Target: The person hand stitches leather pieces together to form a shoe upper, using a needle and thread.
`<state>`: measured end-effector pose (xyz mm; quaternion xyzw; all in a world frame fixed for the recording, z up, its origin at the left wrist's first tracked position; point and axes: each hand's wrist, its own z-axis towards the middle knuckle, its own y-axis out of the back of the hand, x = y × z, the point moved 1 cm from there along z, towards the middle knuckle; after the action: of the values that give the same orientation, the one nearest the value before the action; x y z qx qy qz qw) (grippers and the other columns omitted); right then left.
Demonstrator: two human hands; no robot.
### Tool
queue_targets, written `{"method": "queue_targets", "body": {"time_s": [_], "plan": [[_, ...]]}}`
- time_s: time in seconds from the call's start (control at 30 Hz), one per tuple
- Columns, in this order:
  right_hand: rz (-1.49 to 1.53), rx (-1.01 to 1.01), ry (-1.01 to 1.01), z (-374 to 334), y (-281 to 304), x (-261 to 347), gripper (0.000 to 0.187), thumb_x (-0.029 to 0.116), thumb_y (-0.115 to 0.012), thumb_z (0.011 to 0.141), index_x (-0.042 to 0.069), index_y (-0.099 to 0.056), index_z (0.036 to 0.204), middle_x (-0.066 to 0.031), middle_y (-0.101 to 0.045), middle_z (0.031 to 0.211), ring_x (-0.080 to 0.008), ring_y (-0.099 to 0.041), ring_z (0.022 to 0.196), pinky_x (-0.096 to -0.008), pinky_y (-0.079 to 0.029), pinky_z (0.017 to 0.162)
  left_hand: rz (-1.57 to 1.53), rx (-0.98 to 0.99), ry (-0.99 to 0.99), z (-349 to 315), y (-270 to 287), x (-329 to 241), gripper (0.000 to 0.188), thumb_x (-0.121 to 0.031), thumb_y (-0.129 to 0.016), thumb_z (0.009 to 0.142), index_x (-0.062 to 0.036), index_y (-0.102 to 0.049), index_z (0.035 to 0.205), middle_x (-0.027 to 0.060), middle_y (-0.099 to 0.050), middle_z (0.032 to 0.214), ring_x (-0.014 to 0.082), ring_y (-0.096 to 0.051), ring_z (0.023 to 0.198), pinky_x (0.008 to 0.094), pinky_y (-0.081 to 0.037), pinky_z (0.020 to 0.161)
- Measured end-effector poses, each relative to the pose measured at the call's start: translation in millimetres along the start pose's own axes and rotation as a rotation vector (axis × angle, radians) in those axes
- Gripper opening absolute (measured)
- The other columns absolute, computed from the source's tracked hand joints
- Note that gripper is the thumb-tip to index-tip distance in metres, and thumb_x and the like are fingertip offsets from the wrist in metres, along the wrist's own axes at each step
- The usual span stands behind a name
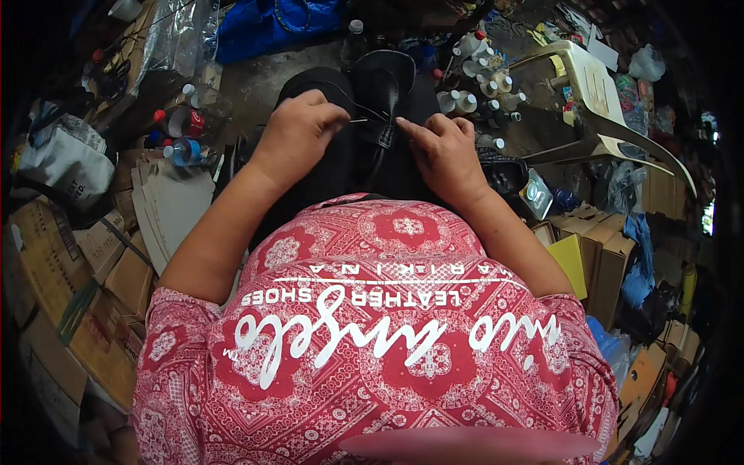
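Black shoe (393,91) between left fingers (335,115), tight around a thin rod (359,120), and right fingers (420,135), grip unclear.

The place looks like a cluttered workshop: a shoe (394,91) on the lap (311,84), bottles (466,101) on the floor (260,76), boxes (50,256) heaped around.

The shoe (393,87) was found at the lap (341,167), between the left hand (304,133) and the right hand (451,151). Clustered bottles (487,85) stood to its right, with a chair (595,84) farther right. To its left lay a drink bottle (186,153) and, farther out, a sack (66,164); ahead-left of it, a sheet (267,31).
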<state>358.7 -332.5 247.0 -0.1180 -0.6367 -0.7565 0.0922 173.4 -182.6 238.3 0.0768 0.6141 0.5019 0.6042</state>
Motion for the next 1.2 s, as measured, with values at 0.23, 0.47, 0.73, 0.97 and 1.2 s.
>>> {"method": "queue_targets", "body": {"time_s": [0.23, 0.47, 0.73, 0.97, 1.2], "plan": [[0.373, 0.178, -0.164, 16, 3, -28, 0.034, 0.004, -0.06, 0.076, 0.023, -0.067, 0.103, -0.0042, -0.054, 0.082, -0.0222, -0.056, 0.079, -0.0362, -0.04, 0.081, -0.062, -0.079, -0.103, 23, -20, 11, 0.022, -0.004, -0.069, 0.071, -0.0163, -0.071, 0.089, 0.0037, -0.046, 0.069, 0.0205, -0.048, 0.068, 0.0333, -0.04, 0.061], [0.528, 0.282, -0.186, 32, 1, -47, 0.031, 0.001, -0.059, 0.079, 0.022, -0.07, 0.099, -0.005, -0.055, 0.083, -0.0191, -0.056, 0.082, -0.0294, -0.045, 0.076, -0.058, -0.021, -0.123, 26, -26, 19, 0.024, -0.004, -0.069, 0.07, -0.0205, -0.072, 0.087, 0.0027, -0.046, 0.069, 0.0202, -0.047, 0.07, 0.0331, -0.039, 0.063], [0.563, 0.299, -0.193, 36, 0, -49, 0.028, 0.001, -0.058, 0.08, 0.019, -0.07, 0.097, -0.0038, -0.053, 0.083, -0.0168, -0.054, 0.081, -0.0282, -0.044, 0.076, -0.058, -0.006, -0.107, 26, -27, 19, 0.022, -0.005, -0.069, 0.07, -0.0198, -0.072, 0.086, 0.002, -0.045, 0.069, 0.02, -0.045, 0.07, 0.0328, -0.038, 0.063], [0.622, 0.339, -0.213, 36, 1, -49, 0.04, -0.008, -0.051, 0.073, 0.017, -0.071, 0.097, -0.0032, -0.051, 0.081, -0.0165, -0.053, 0.081, -0.0269, -0.043, 0.078, -0.044, 0.004, -0.112, 26, -26, 19, 0.02, -0.005, -0.069, 0.071, -0.0203, -0.072, 0.084, 0.0009, -0.045, 0.069, 0.0191, -0.045, 0.071, 0.0322, -0.035, 0.066], [0.657, 0.352, -0.203, 35, -2, -53, 0.041, -0.008, -0.052, 0.072, 0.018, -0.071, 0.099, -0.0022, -0.048, 0.078, -0.0154, -0.05, 0.078, -0.0253, -0.042, 0.076, -0.032, 0.03, -0.105, 25, -29, 19, 0.019, -0.008, -0.069, 0.072, -0.0218, -0.072, 0.085, -0.0009, -0.046, 0.068, 0.0177, -0.046, 0.073, 0.0321, -0.033, 0.07]]}}
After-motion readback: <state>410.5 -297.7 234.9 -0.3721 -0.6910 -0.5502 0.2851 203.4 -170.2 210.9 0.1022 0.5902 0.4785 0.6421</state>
